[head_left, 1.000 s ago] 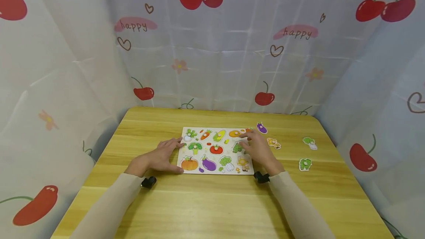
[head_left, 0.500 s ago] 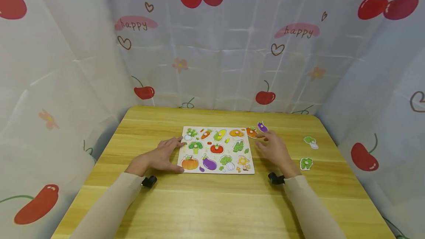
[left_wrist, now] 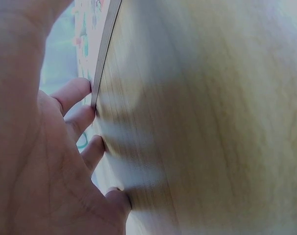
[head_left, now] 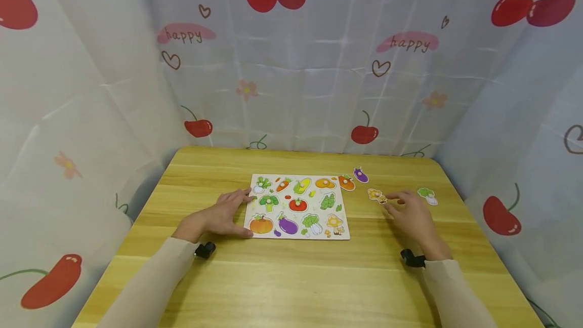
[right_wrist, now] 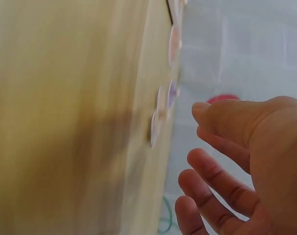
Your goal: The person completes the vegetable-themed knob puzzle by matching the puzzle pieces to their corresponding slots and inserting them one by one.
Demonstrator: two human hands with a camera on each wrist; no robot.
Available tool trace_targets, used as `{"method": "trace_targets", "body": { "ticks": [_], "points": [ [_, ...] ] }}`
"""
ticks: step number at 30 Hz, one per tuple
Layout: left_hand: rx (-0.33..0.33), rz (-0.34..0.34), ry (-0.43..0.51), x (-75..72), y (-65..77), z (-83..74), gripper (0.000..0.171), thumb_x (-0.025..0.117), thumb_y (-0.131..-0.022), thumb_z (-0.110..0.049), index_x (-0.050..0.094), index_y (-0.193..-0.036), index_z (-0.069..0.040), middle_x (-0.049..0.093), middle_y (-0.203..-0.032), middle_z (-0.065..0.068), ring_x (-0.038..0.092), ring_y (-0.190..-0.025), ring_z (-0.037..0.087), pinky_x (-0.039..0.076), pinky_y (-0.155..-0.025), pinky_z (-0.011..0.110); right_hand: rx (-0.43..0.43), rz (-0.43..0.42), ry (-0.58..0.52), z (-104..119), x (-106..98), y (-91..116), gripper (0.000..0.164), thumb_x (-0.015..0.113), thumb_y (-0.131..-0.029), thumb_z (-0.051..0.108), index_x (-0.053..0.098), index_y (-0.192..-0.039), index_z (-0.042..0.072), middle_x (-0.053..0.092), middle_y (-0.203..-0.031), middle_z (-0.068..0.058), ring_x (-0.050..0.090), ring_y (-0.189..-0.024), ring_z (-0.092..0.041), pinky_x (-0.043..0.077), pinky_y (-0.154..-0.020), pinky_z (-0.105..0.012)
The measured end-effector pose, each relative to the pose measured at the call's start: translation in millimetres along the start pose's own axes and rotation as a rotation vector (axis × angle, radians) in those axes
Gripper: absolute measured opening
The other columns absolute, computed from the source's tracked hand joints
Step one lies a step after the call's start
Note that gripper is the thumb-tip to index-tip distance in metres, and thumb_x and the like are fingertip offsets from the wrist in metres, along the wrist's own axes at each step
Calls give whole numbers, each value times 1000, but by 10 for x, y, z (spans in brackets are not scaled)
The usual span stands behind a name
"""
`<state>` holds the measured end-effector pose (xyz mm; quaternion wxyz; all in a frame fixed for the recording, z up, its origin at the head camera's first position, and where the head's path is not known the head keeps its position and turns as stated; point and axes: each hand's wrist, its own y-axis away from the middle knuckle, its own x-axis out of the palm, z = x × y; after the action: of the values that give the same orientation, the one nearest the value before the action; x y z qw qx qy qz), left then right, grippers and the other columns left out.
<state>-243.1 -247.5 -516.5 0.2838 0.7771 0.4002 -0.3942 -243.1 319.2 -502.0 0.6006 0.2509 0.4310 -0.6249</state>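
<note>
A white puzzle board point(head_left: 314, 237) printed with vegetables lies on the table. My left hand point(head_left: 225, 214) rests at the board's left edge, thumb and fingers spread along it; in the left wrist view, fingertips touch the board's side. My right hand point(head_left: 412, 216) hovers right of the board with fingers loosely bent and nothing between them, as the right wrist view shows. By its fingertips lies a mushroom puzzle piece point(head_left: 377, 196). A bok choy piece point(head_left: 427, 196) lies just behind that hand. The green leafy piece seen earlier is hidden, apparently beneath the hand.
An orange pumpkin piece point(head_left: 347, 182) touches or nearly touches the board's upper right corner. Beyond it lies an eggplant piece point(head_left: 361, 174). The wooden table point(head_left: 291, 287) ends at a cherry-printed curtain point(head_left: 291, 90) at the back and sides.
My right hand has moved right, from over the board past the mushroom piece, uncovering the pumpkin and mushroom pieces and covering the green leafy one. My left hand stays in place.
</note>
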Motion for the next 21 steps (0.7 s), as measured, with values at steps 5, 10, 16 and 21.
{"method": "trace_targets", "body": {
  "ticks": [5, 10, 16, 21],
  "points": [
    [-3, -1, 4, 2, -2, 3, 115, 93, -92, -63, 40, -177, -6, 22, -195, 20, 27, -174, 53, 25, -140, 79, -12, -1, 3, -217, -123, 123, 30, 83, -109, 16, 83, -133, -3, 74, -138, -36, 75, -119, -55, 63, -96, -73],
    [4, -5, 7, 2, 1, -2, 115, 94, -92, -63, 41, -176, -6, 24, -194, 21, 29, -174, 51, 24, -141, 78, -58, 9, 10, -417, -217, 227, 29, 87, -106, 15, 84, -130, -1, 78, -131, -30, 78, -111, -51, 65, -90, -68],
    [12, -4, 18, -11, 12, -17, 115, 94, -92, -62, 41, -176, -4, 23, -195, 21, 27, -177, 50, 18, -143, 78, -73, 40, 28, -643, -326, 316, 21, 92, -102, 15, 89, -121, 8, 82, -131, -22, 78, -109, -35, 66, -83, -38],
    [18, -3, 21, -12, 21, -17, 115, 94, -92, -62, 41, -176, -4, 23, -194, 22, 25, -178, 50, 15, -144, 78, -68, 98, 13, -775, -399, 366, 11, 90, -102, 11, 92, -113, 13, 83, -132, -20, 73, -103, -9, 61, -80, -22]
  ]
}}
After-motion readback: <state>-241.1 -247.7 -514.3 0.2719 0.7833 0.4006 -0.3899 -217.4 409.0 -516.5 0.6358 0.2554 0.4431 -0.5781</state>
